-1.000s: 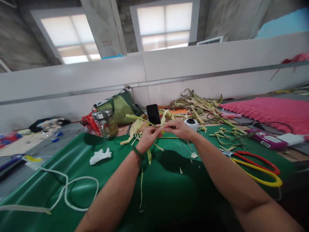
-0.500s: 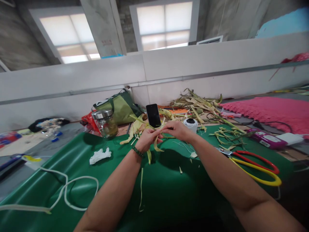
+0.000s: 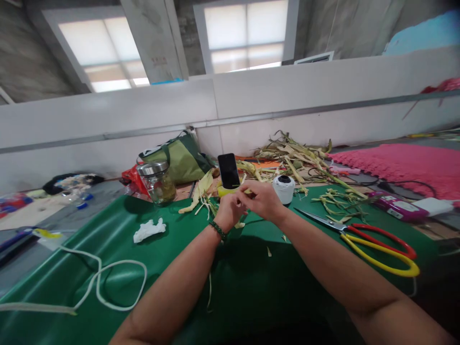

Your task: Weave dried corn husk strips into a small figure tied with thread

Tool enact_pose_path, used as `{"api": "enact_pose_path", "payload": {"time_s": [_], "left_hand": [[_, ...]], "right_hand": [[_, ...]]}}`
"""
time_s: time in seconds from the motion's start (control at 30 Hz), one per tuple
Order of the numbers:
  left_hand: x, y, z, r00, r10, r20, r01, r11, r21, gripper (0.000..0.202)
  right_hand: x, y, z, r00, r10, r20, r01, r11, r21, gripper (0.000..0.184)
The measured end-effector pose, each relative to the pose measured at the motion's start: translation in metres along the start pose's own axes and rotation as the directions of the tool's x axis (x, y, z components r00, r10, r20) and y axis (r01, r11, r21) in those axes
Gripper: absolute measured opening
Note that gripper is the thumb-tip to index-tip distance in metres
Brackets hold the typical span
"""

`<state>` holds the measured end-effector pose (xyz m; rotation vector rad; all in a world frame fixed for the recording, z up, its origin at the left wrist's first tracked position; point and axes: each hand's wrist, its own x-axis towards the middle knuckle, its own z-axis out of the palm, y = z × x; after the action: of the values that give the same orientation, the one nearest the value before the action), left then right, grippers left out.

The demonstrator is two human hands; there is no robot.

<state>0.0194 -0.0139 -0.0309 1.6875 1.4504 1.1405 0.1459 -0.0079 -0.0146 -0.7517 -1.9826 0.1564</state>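
My left hand and my right hand meet above the green mat, fingers pinched together around a yellow-green leaf strip that is folded small between them. Most of the strip is hidden by my fingers. A dark bead bracelet circles my left wrist. A thin loose strip lies on the mat below my left forearm. A white spool of thread stands just behind my right hand.
Red-and-yellow scissors lie at the right. A black phone, a glass jar, a green bag and a heap of dried leaves sit behind. A white cord and crumpled tissue lie left, a pink mat far right.
My hands have drawn closer together and a little nearer to me. The long leaf strip that stuck out between them is now folded up small inside my fingers.
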Motion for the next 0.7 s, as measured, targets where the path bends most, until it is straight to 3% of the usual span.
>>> {"api": "enact_pose_path", "payload": {"time_s": [0.07, 0.13, 0.2, 0.3, 0.37, 0.53, 0.7], "left_hand": [[0.004, -0.001, -0.005, 0.999, -0.029, -0.034, 0.024, 0.987, -0.161, 0.029], [0.009, -0.001, -0.014, 0.994, -0.09, -0.065, 0.055, 0.91, -0.41, 0.019], [0.01, 0.0, -0.021, 0.992, -0.122, -0.036, 0.076, 0.796, -0.601, 0.005], [0.007, 0.004, -0.025, 0.995, -0.07, 0.068, 0.097, 0.733, -0.674, 0.023], [0.004, 0.006, -0.024, 0.993, -0.035, 0.112, 0.102, 0.725, -0.681, 0.032], [-0.001, 0.01, -0.021, 0.993, 0.025, 0.118, 0.068, 0.692, -0.719, 0.038], [0.0, 0.009, -0.021, 1.0, -0.02, 0.004, 0.018, 0.724, -0.69, 0.033]], "right_hand": [[0.002, 0.001, -0.002, 0.987, 0.08, -0.137, -0.065, 0.992, 0.112, 0.018], [0.005, 0.004, -0.004, 0.968, 0.191, -0.163, -0.143, 0.952, 0.271, 0.015], [0.009, 0.008, -0.004, 0.95, 0.304, -0.078, -0.242, 0.868, 0.434, 0.015], [0.011, 0.012, -0.001, 0.915, 0.402, 0.045, -0.354, 0.742, 0.57, 0.021], [0.011, 0.013, 0.001, 0.906, 0.42, 0.053, -0.365, 0.713, 0.599, 0.023], [0.011, 0.013, 0.002, 0.903, 0.429, -0.033, -0.338, 0.754, 0.563, 0.022], [0.009, 0.013, 0.003, 0.933, 0.334, -0.132, -0.255, 0.875, 0.412, 0.02]]}}
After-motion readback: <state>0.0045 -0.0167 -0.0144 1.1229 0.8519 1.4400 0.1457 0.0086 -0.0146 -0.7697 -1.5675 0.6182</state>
